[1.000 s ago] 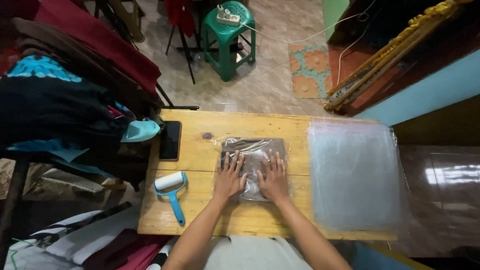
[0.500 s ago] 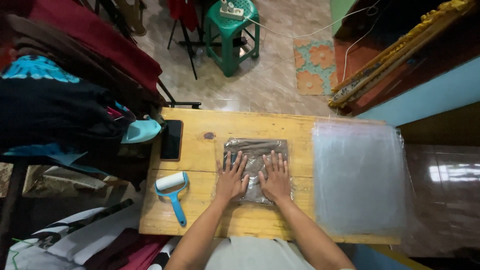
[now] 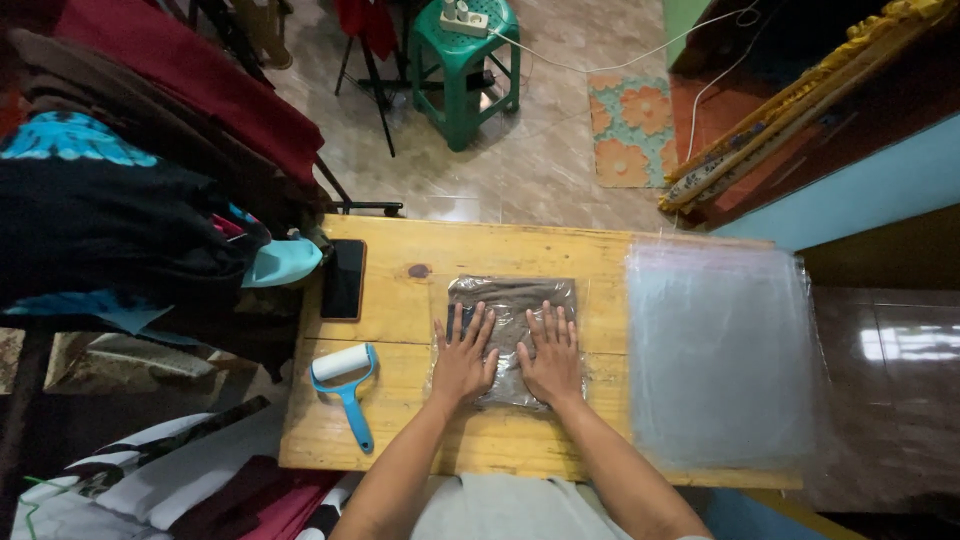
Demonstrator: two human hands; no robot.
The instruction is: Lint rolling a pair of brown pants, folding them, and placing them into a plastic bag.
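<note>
A person's left hand [image 3: 463, 358] and right hand [image 3: 551, 355] lay flat, fingers spread and gripping nothing, side by side on a clear plastic bag holding a folded dark garment [image 3: 512, 312] at the middle of a wooden table [image 3: 450, 250]. A blue-handled lint roller [image 3: 346, 382] sat near the table's left edge, a black phone [image 3: 343, 279] beyond it. A stack of clear bags [image 3: 720, 350] covered the right end.

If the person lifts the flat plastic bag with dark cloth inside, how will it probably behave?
The bag looks thin and holds folded cloth, so it would probably flop and sag when lifted. Its glossy film seems likely to slide easily on the smooth wooden table. It lies flat under both hands, so rolling or tipping seems unlikely.
</note>
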